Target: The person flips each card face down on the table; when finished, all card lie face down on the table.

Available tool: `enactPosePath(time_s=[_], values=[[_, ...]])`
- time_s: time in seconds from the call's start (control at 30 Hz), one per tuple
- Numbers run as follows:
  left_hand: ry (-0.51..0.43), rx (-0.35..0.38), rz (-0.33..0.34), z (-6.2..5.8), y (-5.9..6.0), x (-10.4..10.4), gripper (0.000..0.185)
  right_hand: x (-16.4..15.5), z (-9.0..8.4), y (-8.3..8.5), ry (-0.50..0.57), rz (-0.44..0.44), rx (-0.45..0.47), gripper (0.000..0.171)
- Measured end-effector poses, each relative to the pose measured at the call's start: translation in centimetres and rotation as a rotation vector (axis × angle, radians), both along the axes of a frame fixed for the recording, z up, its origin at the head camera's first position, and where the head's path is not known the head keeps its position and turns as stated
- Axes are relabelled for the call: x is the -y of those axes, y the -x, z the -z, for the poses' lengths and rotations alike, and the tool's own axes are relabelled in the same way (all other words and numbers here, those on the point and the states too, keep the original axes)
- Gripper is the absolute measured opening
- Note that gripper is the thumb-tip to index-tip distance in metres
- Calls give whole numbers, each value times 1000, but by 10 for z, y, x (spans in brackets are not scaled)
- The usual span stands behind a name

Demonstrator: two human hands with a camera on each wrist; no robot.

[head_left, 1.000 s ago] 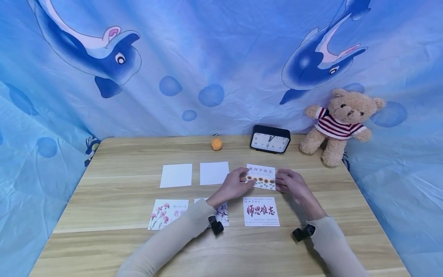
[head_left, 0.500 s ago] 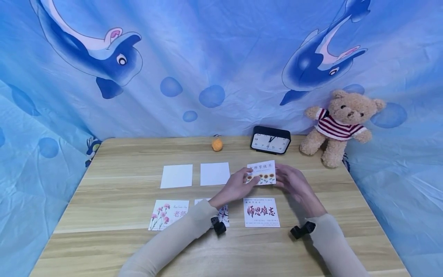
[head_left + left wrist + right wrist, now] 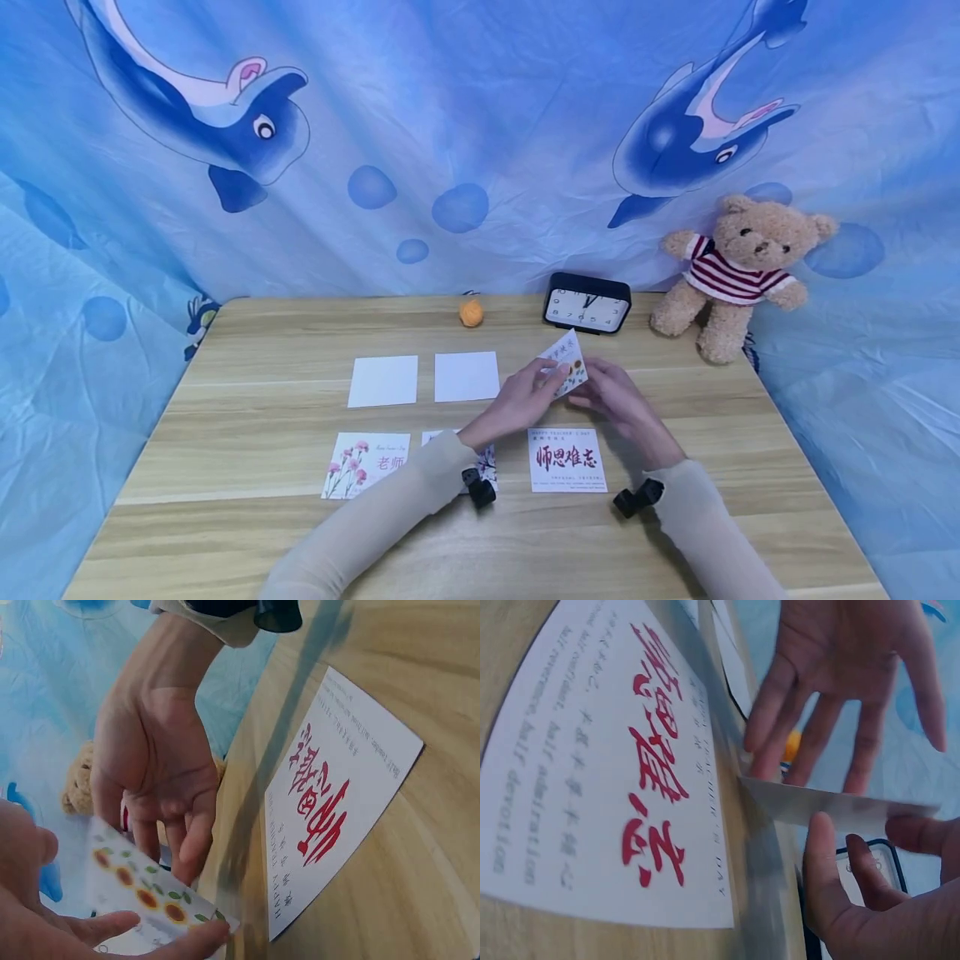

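Note:
My left hand (image 3: 521, 398) grips a small white card (image 3: 573, 363) printed with sunflowers and Chinese characters. Raised off the table, the card stands tilted, one corner pointing up. In the left wrist view its row of sunflowers (image 3: 139, 889) shows, with left fingertips over the printed face. At the card's right side is my right hand (image 3: 617, 402), its fingers loosely bent and touching or very near the card's back. The right wrist view shows that plain back (image 3: 832, 806) almost edge-on. Below both hands lies a card with large red characters (image 3: 566, 460).
Two blank white cards (image 3: 383, 381) lie left of the hands. Nearer are a pink flower card (image 3: 360, 467) and a blossom card (image 3: 486, 467) partly under the left sleeve. Along the back stand an orange ball (image 3: 471, 313), a clock (image 3: 587, 303) and a teddy bear (image 3: 738, 279).
The sunflower card has gone from lying nearly flat to being lifted and turned up on a corner. My right hand has shifted left along with it.

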State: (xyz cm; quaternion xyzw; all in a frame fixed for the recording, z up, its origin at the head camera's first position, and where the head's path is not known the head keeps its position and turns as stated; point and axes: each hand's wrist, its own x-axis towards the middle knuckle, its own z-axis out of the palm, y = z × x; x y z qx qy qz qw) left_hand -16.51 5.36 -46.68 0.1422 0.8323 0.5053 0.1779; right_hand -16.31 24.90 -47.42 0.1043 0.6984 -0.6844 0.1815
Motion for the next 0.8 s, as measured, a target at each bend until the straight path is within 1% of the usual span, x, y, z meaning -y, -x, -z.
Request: enactPosePath(time_s=[0.1, 0.17, 0.23, 0.3, 0.37, 0.43, 0.53, 0.6, 0.67, 0.73, 0.8], values=[[-85, 5, -18, 2, 0, -1, 66, 7, 3, 0, -39, -29, -3, 59], [-165, -1, -41, 4, 1, -1, 62, 10, 5, 0, -73, -23, -3, 63], [-256, 3, -71, 5, 3, -2, 56, 12, 6, 0, -117, -11, -16, 66], [-335, 12, -102, 6, 5, -1, 49, 13, 6, 0, -172, 19, -30, 64], [-401, 30, -132, 5, 6, 0, 43, 13, 6, 1, -226, 39, -40, 64], [-446, 51, -160, 5, 6, 2, 42, 12, 6, 1, -285, 54, -40, 66], [-471, 61, -190, 3, 7, 5, 47, 11, 5, 2, -344, 84, -27, 72], [-474, 57, -199, 4, 7, 7, 52, 10, 5, 3, -373, 114, -26, 72], [-468, 45, -202, 4, 8, 10, 52, 9, 5, 3, -388, 139, -35, 71], [-450, 26, -208, 6, 9, 12, 50, 8, 5, 5, -399, 159, -46, 66], [-403, -6, -216, 7, 10, 15, 47, 6, 5, 6, -406, 163, -55, 64]])
